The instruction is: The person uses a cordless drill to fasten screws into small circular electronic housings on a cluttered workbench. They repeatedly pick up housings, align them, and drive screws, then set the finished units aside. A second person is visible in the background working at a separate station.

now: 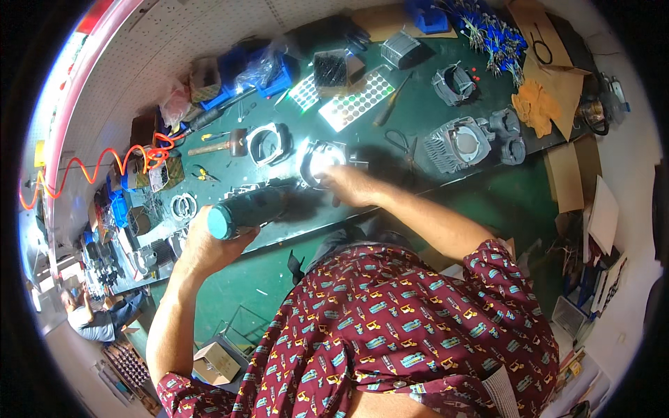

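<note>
My left hand point(212, 244) is closed around a teal cylindrical tool point(244, 212), probably a power tool. Its rounded teal end faces up, and its dark body points right, low over the bench's near edge. Its exact kind is hard to make out. With bent fingers, my right hand point(352, 186) grips the near right rim of a round metal housing point(305, 167). Bright light washes out the housing's middle, and the fingertips are partly hidden. Just left of it lies a metal ring housing point(267, 145), beside a hammer point(219, 146) with a wooden handle.
On the green bench point(362, 150) lie scissors point(397, 141), a sticker sheet point(357, 99), a finned motor housing point(456, 145) and an orange cloth point(535, 104). Pliers point(204, 174) and a coiled orange air hose point(125, 160) are at left. Another person point(97, 320) sits far left.
</note>
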The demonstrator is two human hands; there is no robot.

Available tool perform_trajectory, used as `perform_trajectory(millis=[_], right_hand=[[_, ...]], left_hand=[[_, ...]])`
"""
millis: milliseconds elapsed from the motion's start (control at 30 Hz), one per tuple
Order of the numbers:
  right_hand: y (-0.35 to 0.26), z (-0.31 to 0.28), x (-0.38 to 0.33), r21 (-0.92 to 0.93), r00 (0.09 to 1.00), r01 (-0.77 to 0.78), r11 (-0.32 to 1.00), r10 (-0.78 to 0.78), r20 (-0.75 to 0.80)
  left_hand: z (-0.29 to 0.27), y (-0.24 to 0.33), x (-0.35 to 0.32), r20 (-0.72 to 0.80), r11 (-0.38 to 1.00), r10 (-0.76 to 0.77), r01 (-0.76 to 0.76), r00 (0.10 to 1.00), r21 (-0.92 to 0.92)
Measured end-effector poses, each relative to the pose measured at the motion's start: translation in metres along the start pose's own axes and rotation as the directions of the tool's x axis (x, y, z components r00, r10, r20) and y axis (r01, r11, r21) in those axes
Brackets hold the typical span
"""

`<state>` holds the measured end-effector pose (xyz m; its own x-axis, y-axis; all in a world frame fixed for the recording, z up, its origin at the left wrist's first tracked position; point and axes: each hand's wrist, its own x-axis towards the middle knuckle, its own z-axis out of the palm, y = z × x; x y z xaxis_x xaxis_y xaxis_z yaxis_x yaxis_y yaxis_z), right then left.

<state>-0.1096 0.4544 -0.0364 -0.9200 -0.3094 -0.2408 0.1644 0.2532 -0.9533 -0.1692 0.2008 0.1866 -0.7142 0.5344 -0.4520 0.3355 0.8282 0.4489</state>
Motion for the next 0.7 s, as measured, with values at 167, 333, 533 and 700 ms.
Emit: perform_trajectory(millis=[167,333,533,700], right_hand=[[0.003,0.003,0.008,-0.073,0.995,-0.086,0.994,0.09,0.046],[-0.034,-0.021,-0.021,-0.342,0.733,0.191,0.92,-0.366,-0.574],[0.033,-0.01,0.017,0.063,0.864,0.128,0.99,-0.08,-0.498],[0.03,0.013,0.028,0.072,0.851,0.16,0.985,-0.101,-0.516]], left_hand=[[-0.005,0.014,0.005,0.034,0.987,0.008,-0.013,0.999,0.16],[-0.008,0.042,0.012,0.076,0.952,-0.003,-0.021,0.997,0.305],[-0.013,0.052,0.021,0.163,0.931,-0.003,-0.057,0.987,0.361],[-0.023,0.06,0.0,0.098,0.94,0.011,-0.044,0.995,0.338]])
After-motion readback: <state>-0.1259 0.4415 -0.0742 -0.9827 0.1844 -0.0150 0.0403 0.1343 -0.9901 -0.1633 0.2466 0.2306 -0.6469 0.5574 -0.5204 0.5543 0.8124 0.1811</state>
